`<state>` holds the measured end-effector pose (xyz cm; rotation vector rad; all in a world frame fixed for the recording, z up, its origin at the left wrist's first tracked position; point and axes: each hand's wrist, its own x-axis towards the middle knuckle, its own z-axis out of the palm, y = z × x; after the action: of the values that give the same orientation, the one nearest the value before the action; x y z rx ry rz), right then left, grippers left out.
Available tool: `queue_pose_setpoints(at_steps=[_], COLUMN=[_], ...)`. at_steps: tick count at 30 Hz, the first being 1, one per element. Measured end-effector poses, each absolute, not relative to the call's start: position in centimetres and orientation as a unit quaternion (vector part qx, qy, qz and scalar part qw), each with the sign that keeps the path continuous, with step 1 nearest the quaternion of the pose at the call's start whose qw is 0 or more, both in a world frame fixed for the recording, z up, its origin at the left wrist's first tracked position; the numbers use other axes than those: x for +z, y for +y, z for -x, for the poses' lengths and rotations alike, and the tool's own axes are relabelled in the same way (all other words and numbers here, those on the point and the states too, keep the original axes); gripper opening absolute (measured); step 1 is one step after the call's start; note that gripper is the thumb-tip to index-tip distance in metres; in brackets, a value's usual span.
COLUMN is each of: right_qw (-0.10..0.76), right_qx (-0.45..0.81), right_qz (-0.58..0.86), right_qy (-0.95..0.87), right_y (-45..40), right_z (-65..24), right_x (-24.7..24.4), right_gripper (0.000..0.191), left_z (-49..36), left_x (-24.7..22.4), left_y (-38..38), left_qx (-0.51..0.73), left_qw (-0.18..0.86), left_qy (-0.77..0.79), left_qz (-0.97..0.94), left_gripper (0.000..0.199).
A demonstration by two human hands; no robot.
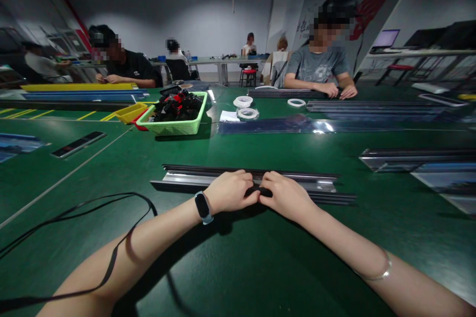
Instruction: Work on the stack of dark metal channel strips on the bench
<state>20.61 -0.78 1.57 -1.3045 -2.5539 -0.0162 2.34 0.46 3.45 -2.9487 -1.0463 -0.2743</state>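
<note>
A long black channel-shaped profile (193, 179) lies crosswise on the green table in front of me, its shiny inner face upward. My left hand (230, 190), with a watch on the wrist, grips the middle of its near edge, fingers curled over into the channel and thumb along the near side. Close beside it, my right hand (284, 193) grips the same edge in the same way. The two thumbs almost meet. Whether a small part sits under the fingertips is hidden.
A green basket (174, 129) of black and red parts stands beyond, next to a yellow tray (131, 113). Tape rolls (243, 102) and a clear plastic strip (267, 126) lie further back. A phone-like device (79, 144) is left; more profiles (420, 157) are right. A black cord (111, 198) crosses my left arm.
</note>
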Motion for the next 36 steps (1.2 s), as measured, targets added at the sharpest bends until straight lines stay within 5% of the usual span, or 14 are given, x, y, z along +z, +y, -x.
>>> queue_pose_setpoints(at_steps=[22, 36], right_qw=[0.136, 0.169], right_qx=[0.064, -0.004], right_qz=[0.434, 0.445], right_qy=[-0.888, -0.88], right_y=[-0.55, -1.18], right_z=[-20.47, -20.56], right_x=[2.07, 1.26], right_gripper=[0.011, 0.017], left_z=[-2.35, -2.13], left_x=[3.5, 3.04], left_y=[0.64, 0.4], left_qx=[-0.086, -0.1], left_qw=[-0.014, -0.004], left_qy=[-0.332, -0.331], left_qz=[0.939, 0.939], left_gripper=[0.034, 0.036])
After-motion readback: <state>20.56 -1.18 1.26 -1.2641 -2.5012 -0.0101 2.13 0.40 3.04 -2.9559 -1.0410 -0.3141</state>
